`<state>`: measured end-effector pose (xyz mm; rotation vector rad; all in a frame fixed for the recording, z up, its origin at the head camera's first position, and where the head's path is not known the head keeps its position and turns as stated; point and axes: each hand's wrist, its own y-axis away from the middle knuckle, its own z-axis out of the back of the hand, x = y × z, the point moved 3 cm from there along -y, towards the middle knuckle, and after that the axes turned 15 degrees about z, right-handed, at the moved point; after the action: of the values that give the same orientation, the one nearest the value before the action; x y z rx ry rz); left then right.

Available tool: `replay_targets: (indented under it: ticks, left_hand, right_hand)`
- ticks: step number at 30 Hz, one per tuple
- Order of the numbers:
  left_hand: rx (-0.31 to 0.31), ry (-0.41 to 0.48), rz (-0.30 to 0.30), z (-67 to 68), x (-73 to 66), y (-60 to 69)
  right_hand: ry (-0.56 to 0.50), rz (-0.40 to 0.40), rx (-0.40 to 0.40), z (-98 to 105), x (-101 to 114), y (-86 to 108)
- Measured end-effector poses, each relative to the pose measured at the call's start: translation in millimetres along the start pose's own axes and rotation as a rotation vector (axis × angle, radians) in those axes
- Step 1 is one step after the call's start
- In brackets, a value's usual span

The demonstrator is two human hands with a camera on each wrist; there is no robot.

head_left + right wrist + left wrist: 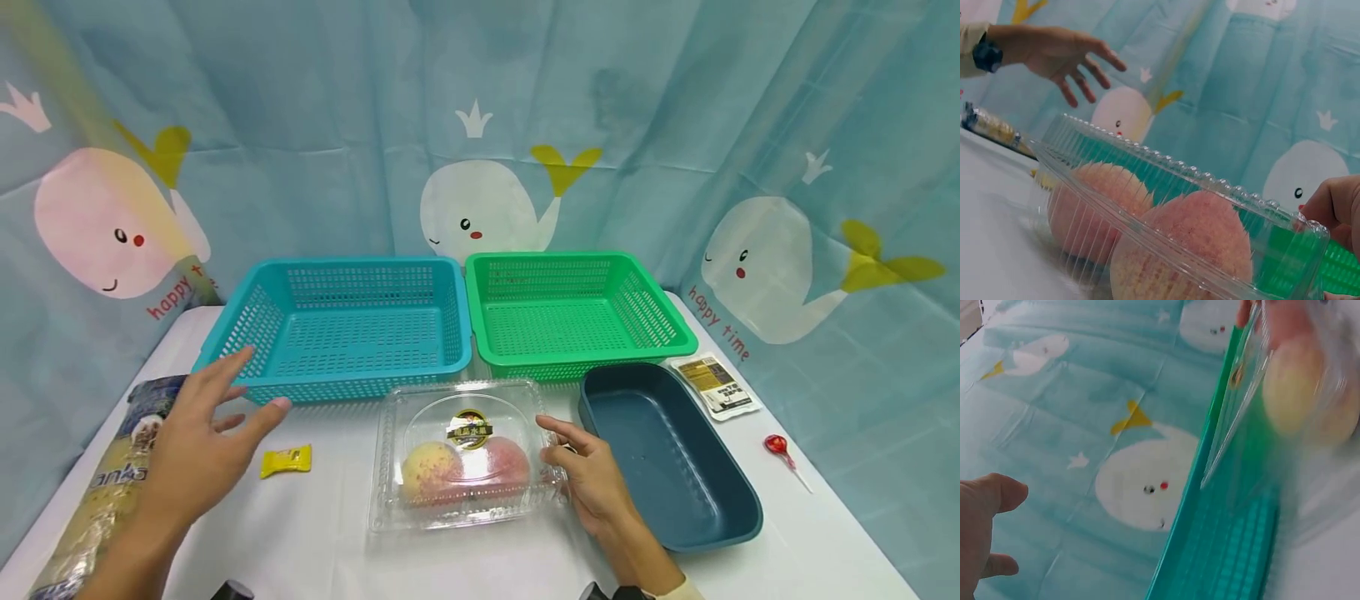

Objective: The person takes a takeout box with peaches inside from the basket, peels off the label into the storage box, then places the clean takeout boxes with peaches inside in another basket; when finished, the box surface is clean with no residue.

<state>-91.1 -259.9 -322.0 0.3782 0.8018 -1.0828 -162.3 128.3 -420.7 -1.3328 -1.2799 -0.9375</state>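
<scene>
My left hand [198, 454] is wide, with its fingers spread and nothing in it, at the left of the head view. My right hand [596, 483], right of the middle, pinches the right edge of a clear box [513, 408]. The box is in the middle of the frame, low down. I can't tell if all of it touches the tabletop [322, 542]. Inside sit two round things side by side, a yellow and pink ball [433, 472] and a pink ball [507, 468]. The lid has a black and gold sticker [470, 429].

A little yellow packet [287, 460] lies between my left hand and the box. A long shiny bag [101, 492] lies at the lower left, partly behind my left arm. A dark blue tub [645, 467] is right of my right hand. Past it, a flat packet [716, 387] and a red lollipop [777, 445] lie near the right side. Behind the box, a blue basket [360, 390] stands beside a green basket [592, 362]. A whale curtain [300, 100] fills the top.
</scene>
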Motion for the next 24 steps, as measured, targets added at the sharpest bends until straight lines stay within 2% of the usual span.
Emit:
replay_targets:
  ticks: [3, 8, 15, 24]
  left_hand:
    - [0.061, 0.039, -0.041, -11.6, -8.6, 9.2]
    - [0.144, 0.084, -0.060, -30.3, -16.1, 16.9]
    - [0.275, 0.134, -0.012, -57.3, -16.4, 21.7]
    - [0.364, 0.151, 0.037, -84.4, -10.5, 24.7]
  right_hand:
    - [-0.002, 0.007, 0.004, 0.2, -0.1, 0.3]
    - [0.007, 0.023, 0.014, 0.9, -0.9, 0.2]
    - [0.000, 0.040, 0.024, 0.9, -0.6, -0.3]
    - [-0.001, 0.040, 0.021, 1.2, -1.7, -0.2]
